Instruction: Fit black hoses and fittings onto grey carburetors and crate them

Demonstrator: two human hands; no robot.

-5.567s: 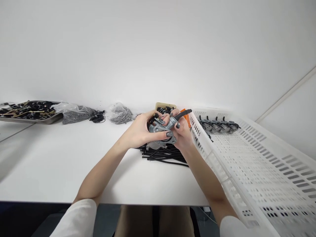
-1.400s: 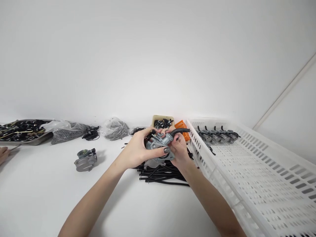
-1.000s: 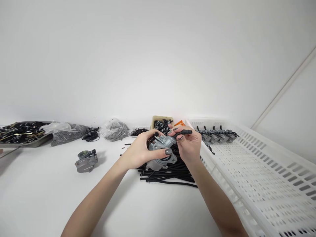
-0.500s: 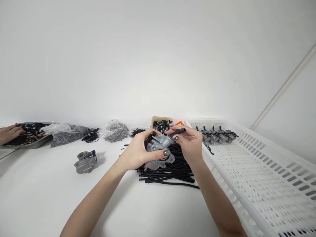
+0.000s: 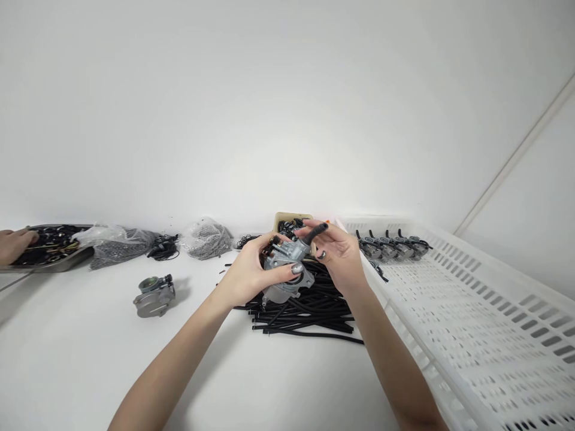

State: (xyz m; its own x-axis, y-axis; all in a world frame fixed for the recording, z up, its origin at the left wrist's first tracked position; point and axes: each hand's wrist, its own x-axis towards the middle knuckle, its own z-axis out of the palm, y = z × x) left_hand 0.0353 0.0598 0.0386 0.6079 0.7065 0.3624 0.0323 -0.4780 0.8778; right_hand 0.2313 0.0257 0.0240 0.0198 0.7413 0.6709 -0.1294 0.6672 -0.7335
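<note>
Carburetor (image 5: 287, 278) mid-frame, held up over the desk (image 5: 90, 365), black sleeve (image 5: 317, 233) on its upper spout; seating depth unclear. L hand (image 5: 251, 269) grips the body, thumb across the front. R hand (image 5: 339, 254) part-curled at the sleeve; can't tell if it's gripping. Black hoses (image 5: 305, 317) piled loose just below. Spare carb (image 5: 156, 297) upright on desk, ctr-left; no such sleeve visible. White crate (image 5: 426, 305) along R side; carb row (image 5: 395, 248) at its far end, approx. 4 pcs, short black tubes sticking up. Progress, as a judgement: row looks done, held one partway, spare unstarted. Far side: tub (image 5: 294, 215) of small black parts, 2 clear bags, i.e. round bag (image 5: 207, 239) & long bag (image 5: 121, 245), then metal tray (image 5: 81, 260) at L edge w/ another person's hand (image 5: 15, 245) in it.
</note>
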